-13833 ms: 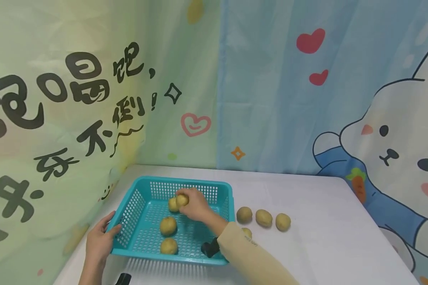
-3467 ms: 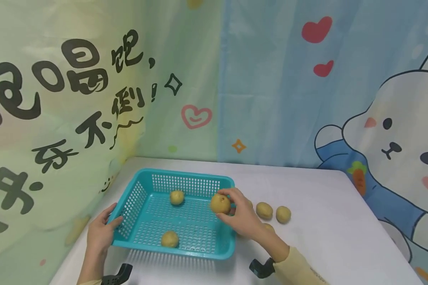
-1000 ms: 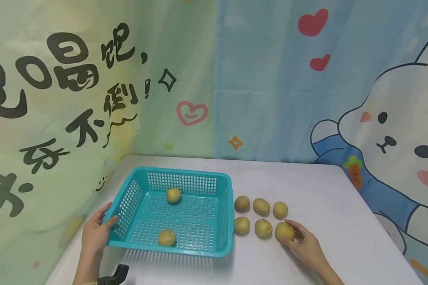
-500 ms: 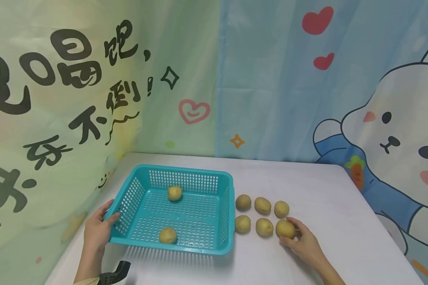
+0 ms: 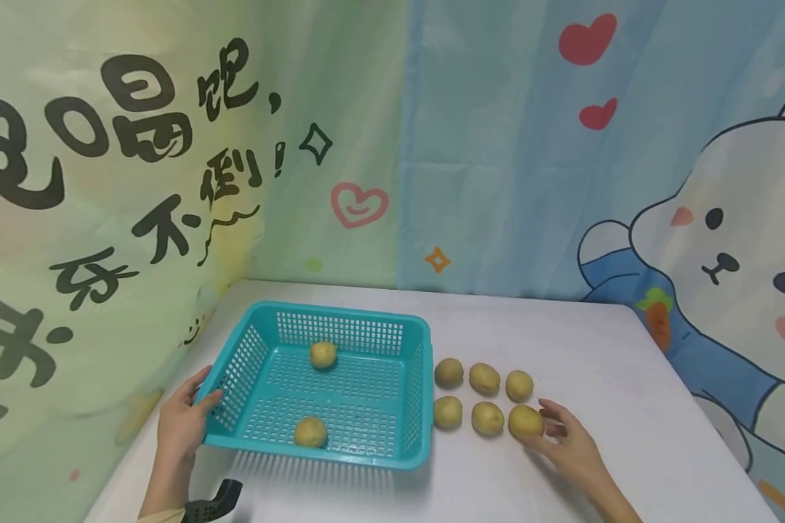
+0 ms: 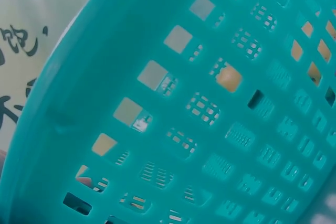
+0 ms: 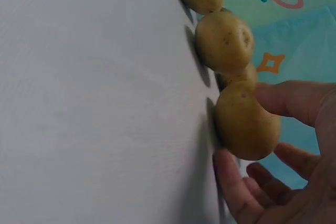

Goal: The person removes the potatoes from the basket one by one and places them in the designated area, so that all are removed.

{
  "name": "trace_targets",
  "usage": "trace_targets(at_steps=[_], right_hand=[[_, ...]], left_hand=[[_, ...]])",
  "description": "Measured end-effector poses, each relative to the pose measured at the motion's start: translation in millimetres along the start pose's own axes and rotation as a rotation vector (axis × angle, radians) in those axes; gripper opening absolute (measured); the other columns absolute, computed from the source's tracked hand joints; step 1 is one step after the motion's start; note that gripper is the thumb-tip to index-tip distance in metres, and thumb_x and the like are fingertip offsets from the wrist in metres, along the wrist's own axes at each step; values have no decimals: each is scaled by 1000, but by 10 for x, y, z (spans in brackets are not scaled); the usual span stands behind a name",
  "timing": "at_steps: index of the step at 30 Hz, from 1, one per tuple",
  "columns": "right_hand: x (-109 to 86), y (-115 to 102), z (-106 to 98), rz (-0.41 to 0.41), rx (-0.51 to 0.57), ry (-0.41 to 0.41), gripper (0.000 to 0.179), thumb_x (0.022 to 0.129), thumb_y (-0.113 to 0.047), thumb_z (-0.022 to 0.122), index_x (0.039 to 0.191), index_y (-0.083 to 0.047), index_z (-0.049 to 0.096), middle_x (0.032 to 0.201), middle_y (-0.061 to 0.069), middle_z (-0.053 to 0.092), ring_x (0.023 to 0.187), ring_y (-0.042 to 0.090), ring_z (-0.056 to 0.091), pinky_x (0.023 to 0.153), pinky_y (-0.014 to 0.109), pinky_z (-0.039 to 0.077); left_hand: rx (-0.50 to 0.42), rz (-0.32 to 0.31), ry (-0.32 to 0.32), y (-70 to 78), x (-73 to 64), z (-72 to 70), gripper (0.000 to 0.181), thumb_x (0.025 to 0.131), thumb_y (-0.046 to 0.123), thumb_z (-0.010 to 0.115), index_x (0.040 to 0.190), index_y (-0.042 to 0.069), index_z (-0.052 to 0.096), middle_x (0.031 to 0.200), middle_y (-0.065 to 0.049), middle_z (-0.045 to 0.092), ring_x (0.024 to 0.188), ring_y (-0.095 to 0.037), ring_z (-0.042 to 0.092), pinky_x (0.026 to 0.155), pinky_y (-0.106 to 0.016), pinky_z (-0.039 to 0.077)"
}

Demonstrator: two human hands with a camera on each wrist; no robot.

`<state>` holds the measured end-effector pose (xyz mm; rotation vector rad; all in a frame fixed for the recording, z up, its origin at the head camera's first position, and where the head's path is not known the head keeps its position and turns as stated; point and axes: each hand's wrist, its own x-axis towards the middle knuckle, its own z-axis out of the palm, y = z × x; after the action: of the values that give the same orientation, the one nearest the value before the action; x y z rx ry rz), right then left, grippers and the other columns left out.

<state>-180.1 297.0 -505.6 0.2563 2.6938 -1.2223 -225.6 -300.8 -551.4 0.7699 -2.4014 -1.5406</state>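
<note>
My left hand (image 5: 181, 421) grips the left rim of a turquoise perforated plastic basket (image 5: 327, 459), thumb over the edge. Inside lie two potatoes, one toward the back (image 5: 323, 354) and one near the front (image 5: 310, 432). Right of the basket, several potatoes form two rows on the white table. At the front row's right end is a round potato (image 5: 526, 421), resting on the tabletop. My right hand (image 5: 572, 447) is beside it with fingers loosely spread; in the right wrist view the thumb overlaps this potato (image 7: 245, 124), and the other fingers sit around its near side.
The back row of potatoes (image 5: 484, 378) stands just behind the front one. The basket wall (image 6: 79, 93) fills the left wrist view. A printed curtain (image 5: 484, 181) hangs behind the white table (image 5: 595, 363).
Two potatoes have gone from the basket to the table's front row since the oldest frame. In the last half second my right hand's fingers loosened from the end potato and drew slightly right.
</note>
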Motion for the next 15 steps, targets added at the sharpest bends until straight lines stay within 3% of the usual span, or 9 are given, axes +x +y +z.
trace_targets(at_steps=[3,7,11,15], right_hand=[[18,-66,-58,49,-12,22,84,90,-51,64,151,-5,28,151,30,26,132,49,34,98,63,39],[57,-269,-101,55,18,73,77,94,-47,59,151,-6,28,154,30,18,138,51,24,104,61,34],[46,-508,-59,1,57,112,66,96,-34,59,148,-5,33,155,28,20,139,49,22,108,56,33],[0,-734,107,-111,138,128,55,96,-26,61,142,-4,42,152,24,29,138,47,27,108,57,33]], left_hand=[[1,-8,-5,-26,4,3,55,95,25,63,147,26,45,135,-14,58,109,-28,61,64,-25,52],[15,4,3,-63,27,6,55,95,27,62,147,27,45,135,-14,58,109,-29,61,64,-25,52],[29,20,6,-85,57,19,55,95,29,62,148,27,44,135,-13,58,110,-28,61,65,-23,52],[30,21,8,-58,61,24,54,96,28,62,147,27,45,134,-12,58,111,-27,60,65,-22,51]])
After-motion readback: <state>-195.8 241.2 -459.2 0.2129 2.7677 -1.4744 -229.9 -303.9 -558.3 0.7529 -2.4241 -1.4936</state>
